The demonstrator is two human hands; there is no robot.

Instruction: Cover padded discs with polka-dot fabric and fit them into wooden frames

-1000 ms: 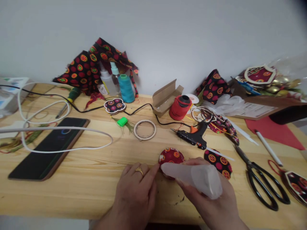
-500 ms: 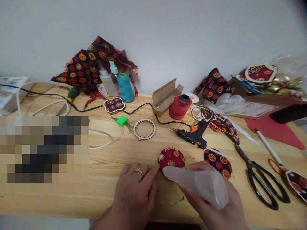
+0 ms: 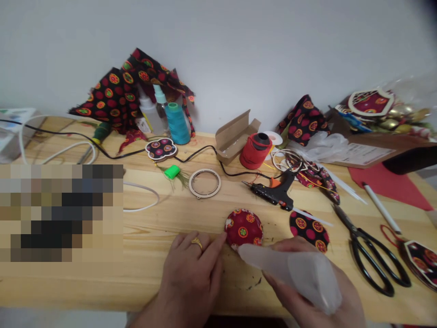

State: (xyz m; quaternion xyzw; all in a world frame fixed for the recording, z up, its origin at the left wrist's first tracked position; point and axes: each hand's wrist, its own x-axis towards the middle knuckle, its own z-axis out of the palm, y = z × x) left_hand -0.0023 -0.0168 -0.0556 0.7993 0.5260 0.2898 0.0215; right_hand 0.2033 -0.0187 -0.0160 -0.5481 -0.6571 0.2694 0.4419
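My right hand (image 3: 317, 291) is wrapped round a translucent white squeeze bottle (image 3: 297, 269). The bottle lies tilted, its narrow tip at the near edge of a round padded piece covered in dark red flowered fabric (image 3: 243, 228). My left hand (image 3: 193, 269), with a gold ring on one finger, rests palm down on the table, holding nothing. Its index fingertip meets the left edge of the red round. Just beyond my right hand lies a black flowered fabric round (image 3: 307, 230), partly covered by a glue stick.
Beyond the red round are a hot glue gun (image 3: 273, 193) and a wooden ring (image 3: 205, 183). Black-handled scissors (image 3: 370, 255) lie at right. Red tape (image 3: 254, 152), a teal thread cone (image 3: 178, 125) and patterned cloth (image 3: 114, 98) stand along the wall. Pixelation covers the left.
My right hand and the bottle have shifted slightly right and toward me, so more of the red round shows. My left hand stays in place beside it.
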